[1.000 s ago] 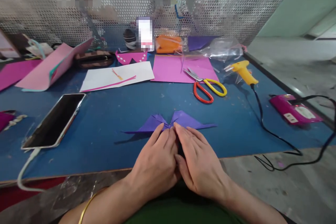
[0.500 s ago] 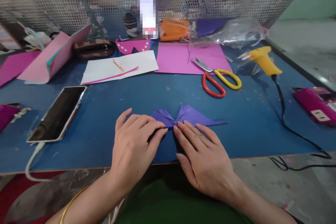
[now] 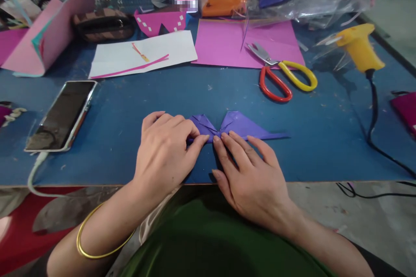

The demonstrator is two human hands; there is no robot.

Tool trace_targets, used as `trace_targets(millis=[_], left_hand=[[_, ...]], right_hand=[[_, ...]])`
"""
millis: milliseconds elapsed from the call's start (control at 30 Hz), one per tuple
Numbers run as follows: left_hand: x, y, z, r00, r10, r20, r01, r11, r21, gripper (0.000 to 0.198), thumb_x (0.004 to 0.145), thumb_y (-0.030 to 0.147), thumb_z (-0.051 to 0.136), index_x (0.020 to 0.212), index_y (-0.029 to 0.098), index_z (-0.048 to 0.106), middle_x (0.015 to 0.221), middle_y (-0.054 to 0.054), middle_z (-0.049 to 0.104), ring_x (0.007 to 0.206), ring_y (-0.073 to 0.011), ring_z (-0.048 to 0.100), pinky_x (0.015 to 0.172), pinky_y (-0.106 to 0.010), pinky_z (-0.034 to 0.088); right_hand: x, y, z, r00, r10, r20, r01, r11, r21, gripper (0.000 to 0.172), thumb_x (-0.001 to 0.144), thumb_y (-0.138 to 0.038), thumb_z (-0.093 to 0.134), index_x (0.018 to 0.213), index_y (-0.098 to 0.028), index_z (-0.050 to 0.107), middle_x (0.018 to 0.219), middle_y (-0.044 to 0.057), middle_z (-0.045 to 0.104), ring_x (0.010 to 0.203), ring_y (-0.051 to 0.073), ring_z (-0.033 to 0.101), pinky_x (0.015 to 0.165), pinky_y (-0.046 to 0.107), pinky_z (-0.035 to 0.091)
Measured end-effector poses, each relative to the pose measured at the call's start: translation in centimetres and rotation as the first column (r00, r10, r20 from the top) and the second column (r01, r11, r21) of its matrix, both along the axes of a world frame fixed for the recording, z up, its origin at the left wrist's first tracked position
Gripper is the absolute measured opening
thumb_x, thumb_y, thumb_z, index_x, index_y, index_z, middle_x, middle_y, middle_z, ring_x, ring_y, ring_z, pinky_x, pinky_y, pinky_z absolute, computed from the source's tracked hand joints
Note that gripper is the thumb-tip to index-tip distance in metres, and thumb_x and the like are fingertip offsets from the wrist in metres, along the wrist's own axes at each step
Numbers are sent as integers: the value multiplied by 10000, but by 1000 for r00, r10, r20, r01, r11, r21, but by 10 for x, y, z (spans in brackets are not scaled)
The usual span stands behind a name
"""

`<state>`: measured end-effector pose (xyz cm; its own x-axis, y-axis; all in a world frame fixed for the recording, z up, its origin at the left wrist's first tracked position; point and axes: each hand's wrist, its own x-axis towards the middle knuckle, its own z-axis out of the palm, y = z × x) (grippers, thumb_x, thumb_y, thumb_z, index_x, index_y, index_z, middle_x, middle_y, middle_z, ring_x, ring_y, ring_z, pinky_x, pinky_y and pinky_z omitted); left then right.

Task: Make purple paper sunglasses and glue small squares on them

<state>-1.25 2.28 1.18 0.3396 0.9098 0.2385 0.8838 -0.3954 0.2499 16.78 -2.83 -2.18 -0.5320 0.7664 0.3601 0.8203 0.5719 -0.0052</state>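
Note:
A purple folded paper (image 3: 242,124), shaped like a bow with two pointed wings, lies on the blue table (image 3: 201,95) near its front edge. My left hand (image 3: 164,149) covers the left wing, its fingers curled down on the paper and its index fingertip at the middle knot. My right hand (image 3: 250,173) lies flat with its fingers stretched out. Its fingertips press the paper just right of the middle. The two index fingertips almost meet. A gold bangle (image 3: 94,242) is on my left wrist.
Red-and-yellow scissors (image 3: 282,78) lie on a pink sheet (image 3: 227,43) behind the paper. A yellow glue gun (image 3: 357,47) with a black cable stands at the right. A phone (image 3: 61,114) on a white cable lies at the left, with a white sheet (image 3: 143,54) behind it.
My left hand has slid left over the left wing and curled its fingers. The view has tilted down and moved closer to the table; the paper stays where it was.

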Motion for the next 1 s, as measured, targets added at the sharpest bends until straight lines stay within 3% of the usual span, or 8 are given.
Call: trace_targets(millis=[367,533,1000], left_hand=[[-1,0,-2,1000,-11,21,11,1000,0,222,905,277,613,693,219,580,699,-3,652,693,-196,585,908,-470,428],[-1,0,-2,999,-11,43,11,1000,0,226,911,268,611,695,217,569,692,7,644,691,-186,581,925,-473,416],[-9,-3,0,997,28,76,-30,999,16,255,907,253,604,661,226,544,676,23,625,698,-177,581,971,-470,390]], right_hand=[[-2,1,3,996,2,-88,-3,1000,-2,449,974,-260,484,1353,-36,568,1387,167,604,1224,292,574,1041,450,371],[-7,4,2,992,43,-116,-43,999,4,395,965,-237,502,1281,-34,625,1293,160,665,1183,285,581,1016,434,393],[-4,7,4,993,68,-100,-72,997,-32,409,973,-239,485,1312,-45,604,1298,139,669,1165,271,578,979,443,398]])
